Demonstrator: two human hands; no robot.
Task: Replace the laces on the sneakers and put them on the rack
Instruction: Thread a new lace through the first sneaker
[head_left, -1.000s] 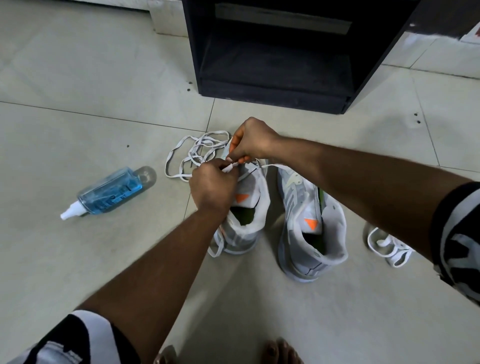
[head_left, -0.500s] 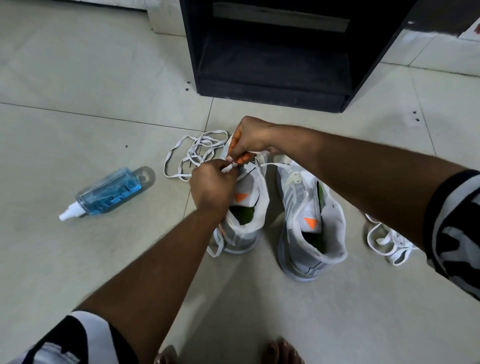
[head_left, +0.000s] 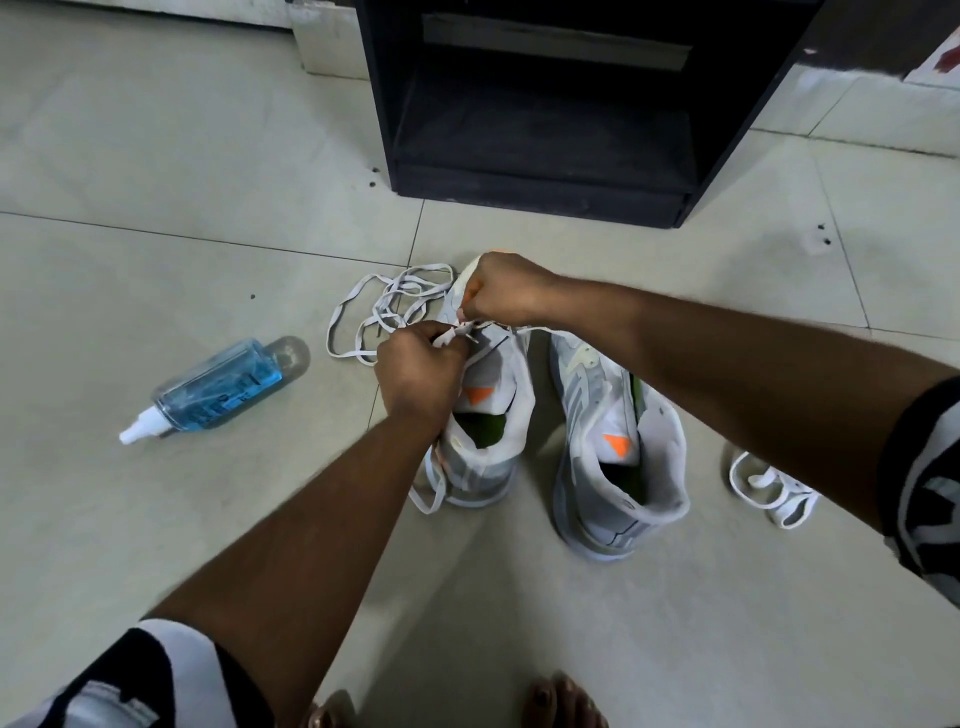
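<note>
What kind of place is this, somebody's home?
Probably a home, perhaps an entryway: pale floor tiles, a low black shoe rack by the wall, and sneakers being laced on the floor.

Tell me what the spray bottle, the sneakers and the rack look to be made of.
Spray bottle: clear plastic by the look, glossy, blue liquid showing through, white nozzle.
Sneakers: soft grey-white fabric or synthetic upper, matte, with a padded collar that folds; exact textile unclear.
Rack: black board, probably painted or laminated wood, dull with flat panels and square edges.
</note>
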